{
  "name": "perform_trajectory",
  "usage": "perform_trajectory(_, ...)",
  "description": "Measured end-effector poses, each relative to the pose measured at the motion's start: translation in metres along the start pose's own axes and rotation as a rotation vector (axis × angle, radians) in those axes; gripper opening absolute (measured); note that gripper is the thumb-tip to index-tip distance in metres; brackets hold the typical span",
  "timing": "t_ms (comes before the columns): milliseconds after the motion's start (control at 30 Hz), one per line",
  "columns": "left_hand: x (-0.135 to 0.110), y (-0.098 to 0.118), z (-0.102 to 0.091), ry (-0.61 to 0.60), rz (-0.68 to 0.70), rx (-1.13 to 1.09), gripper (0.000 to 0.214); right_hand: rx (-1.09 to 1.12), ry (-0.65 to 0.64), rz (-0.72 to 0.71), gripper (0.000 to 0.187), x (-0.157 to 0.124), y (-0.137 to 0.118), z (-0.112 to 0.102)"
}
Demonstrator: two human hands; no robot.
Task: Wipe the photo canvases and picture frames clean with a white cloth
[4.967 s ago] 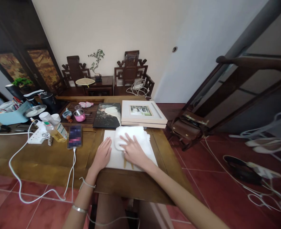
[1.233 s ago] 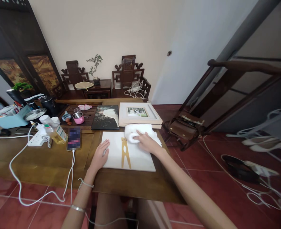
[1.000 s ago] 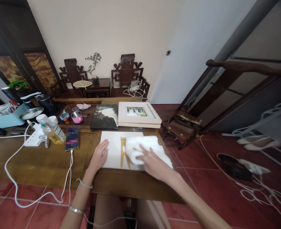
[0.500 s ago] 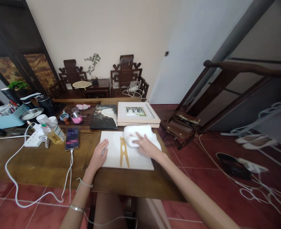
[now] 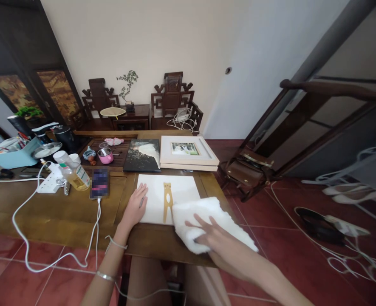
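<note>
A white board [image 5: 152, 202] lies on the wooden table, with a yellow long-legged animal figure [image 5: 168, 199] on its face. My left hand [image 5: 137, 205] rests flat on the board's left edge, fingers stretched out; a small grey thing shows at the fingers, too small to name. My right hand [image 5: 210, 231] holds a fluffy white cloth [image 5: 194, 212], its fingers spread over the top and pressing into it. The cloth covers the board's lower right corner and part of the figure's right leg, and hangs past the table's right edge.
Behind the board lie a dark picture [image 5: 142, 155] and a framed photo [image 5: 188, 148]. Leftward are a phone [image 5: 99, 183] on a white cable, a bottle [image 5: 74, 174], a power strip [image 5: 49, 182] and a pink cup [image 5: 105, 156]. A wooden chair [image 5: 305, 91] stands right.
My right hand has moved the white cloth from the board's upper right down toward me and rightward, over its lower right corner. My left hand stays on the board's left edge.
</note>
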State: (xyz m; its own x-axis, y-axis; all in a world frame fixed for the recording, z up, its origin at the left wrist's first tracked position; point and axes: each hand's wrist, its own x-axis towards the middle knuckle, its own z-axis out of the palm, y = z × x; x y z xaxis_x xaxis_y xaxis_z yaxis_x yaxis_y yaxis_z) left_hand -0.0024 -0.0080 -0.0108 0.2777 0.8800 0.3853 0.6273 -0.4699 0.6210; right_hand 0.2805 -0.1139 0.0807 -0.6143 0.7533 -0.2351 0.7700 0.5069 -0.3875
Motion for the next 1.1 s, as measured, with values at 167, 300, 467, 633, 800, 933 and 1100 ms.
perform_trajectory(167,0.001,0.002,0.000,-0.011,-0.024,0.011,0.040,0.039,0.041,0.008,0.058,0.022,0.016,-0.013)
perform_trajectory(300,0.001,0.003,-0.002,-0.018,-0.037,0.012,0.040,-0.022,0.210,0.130,0.058,0.081,0.026,-0.015)
perform_trajectory(467,0.002,0.001,-0.002,-0.019,-0.022,0.007,0.040,-0.108,0.368,0.201,0.050,0.123,0.006,-0.008)
perform_trajectory(633,0.001,-0.001,-0.001,-0.005,-0.004,0.016,0.040,-0.152,0.257,-0.025,0.050,0.085,-0.021,0.016)
perform_trajectory(800,0.000,0.000,0.000,-0.007,0.007,0.025,0.041,-0.070,0.177,-0.201,0.050,0.038,-0.028,0.027)
perform_trajectory(933,0.000,0.001,-0.002,-0.016,-0.008,0.019,0.041,-0.055,0.174,-0.137,0.057,0.054,-0.009,0.006)
perform_trajectory(1100,0.000,0.002,-0.003,-0.008,-0.012,0.002,0.041,-0.134,0.285,-0.014,0.055,0.117,0.019,-0.022)
